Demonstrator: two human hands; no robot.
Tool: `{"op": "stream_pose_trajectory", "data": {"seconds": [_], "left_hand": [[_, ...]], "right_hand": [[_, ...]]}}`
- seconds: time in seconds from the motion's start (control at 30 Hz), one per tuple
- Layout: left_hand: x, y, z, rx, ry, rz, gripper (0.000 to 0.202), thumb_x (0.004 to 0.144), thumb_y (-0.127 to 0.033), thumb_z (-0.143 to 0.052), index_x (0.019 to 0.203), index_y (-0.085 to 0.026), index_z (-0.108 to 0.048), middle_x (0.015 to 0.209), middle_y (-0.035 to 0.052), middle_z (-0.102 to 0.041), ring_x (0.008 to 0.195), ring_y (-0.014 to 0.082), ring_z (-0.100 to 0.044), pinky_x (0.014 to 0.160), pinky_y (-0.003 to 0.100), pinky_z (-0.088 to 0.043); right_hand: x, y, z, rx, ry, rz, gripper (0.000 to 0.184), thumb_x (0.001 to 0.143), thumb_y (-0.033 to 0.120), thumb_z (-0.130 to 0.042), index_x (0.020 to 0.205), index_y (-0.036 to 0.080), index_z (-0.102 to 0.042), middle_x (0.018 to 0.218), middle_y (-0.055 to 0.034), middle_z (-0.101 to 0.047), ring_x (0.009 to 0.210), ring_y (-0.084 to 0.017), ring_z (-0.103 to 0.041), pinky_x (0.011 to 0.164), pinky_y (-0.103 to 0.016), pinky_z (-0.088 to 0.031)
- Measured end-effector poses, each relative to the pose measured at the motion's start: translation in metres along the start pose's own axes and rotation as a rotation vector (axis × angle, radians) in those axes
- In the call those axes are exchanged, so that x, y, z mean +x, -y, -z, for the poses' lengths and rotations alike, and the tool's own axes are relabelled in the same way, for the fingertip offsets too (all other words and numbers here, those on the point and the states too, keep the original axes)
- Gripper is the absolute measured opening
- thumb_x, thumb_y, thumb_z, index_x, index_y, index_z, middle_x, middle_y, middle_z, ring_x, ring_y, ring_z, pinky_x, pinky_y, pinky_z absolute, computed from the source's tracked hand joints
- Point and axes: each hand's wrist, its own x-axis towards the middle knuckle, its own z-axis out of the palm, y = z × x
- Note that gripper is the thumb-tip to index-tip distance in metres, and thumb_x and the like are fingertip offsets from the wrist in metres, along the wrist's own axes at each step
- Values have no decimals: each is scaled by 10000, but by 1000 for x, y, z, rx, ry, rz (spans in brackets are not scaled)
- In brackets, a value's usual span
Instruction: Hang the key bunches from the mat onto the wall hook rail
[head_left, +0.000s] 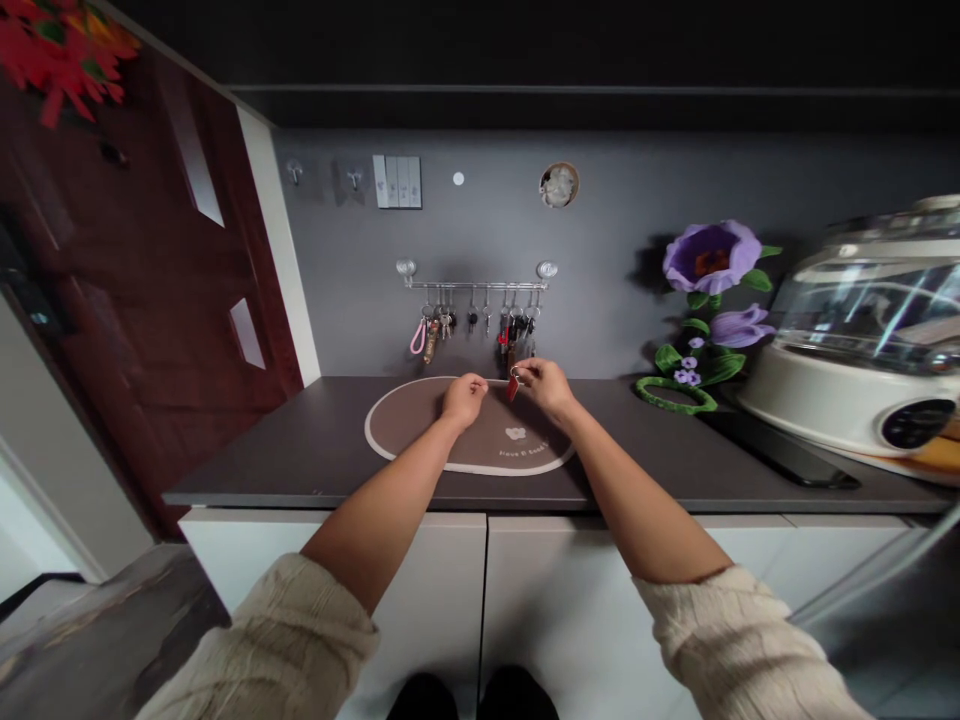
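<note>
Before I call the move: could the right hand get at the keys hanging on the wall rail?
Likely yes. The right hand sits just below the hanging keys with nothing visible between them, though it seems to be pinching a red key fob.

Red key fob [512, 389], small metal ring at top, hanging slightly tilted.

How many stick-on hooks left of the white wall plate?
2: one hook nearest the door frame, the other hook just beside the white wall plate, both on the grey wall.
</note>
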Motion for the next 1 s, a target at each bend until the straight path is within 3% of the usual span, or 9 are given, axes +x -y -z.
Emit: {"op": "stream_pose_trajectory", "data": {"seconds": [0.23, 0.47, 0.77, 1.0], "left_hand": [[-2, -3, -1, -54, 8, -7, 108, 731, -153, -484, 745, -137, -589, 741, 30, -620, 706, 108, -558, 703, 236, -432], [-1, 1, -5, -68, 8, -22, 107, 729, -169, -489, 736, -141, -592, 739, 32, -625, 701, 114, -563, 688, 235, -432], [-1, 2, -7, -68, 23, -10, 122, 727, -174, -477, 720, -139, -593, 712, 34, -625, 681, 118, -567, 663, 229, -426], [-2, -1, -6, -77, 32, 12, 123, 729, -198, -485, 703, -151, -595, 719, 30, -633, 694, 126, -579, 641, 221, -429]], "right_hand": [[2, 0, 5, 257, -41, -39, 179, 710, 250, -508, 801, 119, -587, 703, -32, -616, 614, -98, -524, 650, -242, -426], [14, -5, 19, 210, -144, 9, 198, 680, 306, -510, 749, 132, -572, 669, -21, -594, 599, -102, -499, 616, -244, -418], [51, -1, 49, 76, -260, 42, 174, 670, 265, -468, 724, 138, -575, 676, -22, -598, 623, -112, -514, 636, -244, -407], [94, -3, 58, 169, -350, 6, 147, 681, 222, -444, 722, 135, -556, 633, -18, -582, 573, -104, -528, 589, -243, -437]]}}
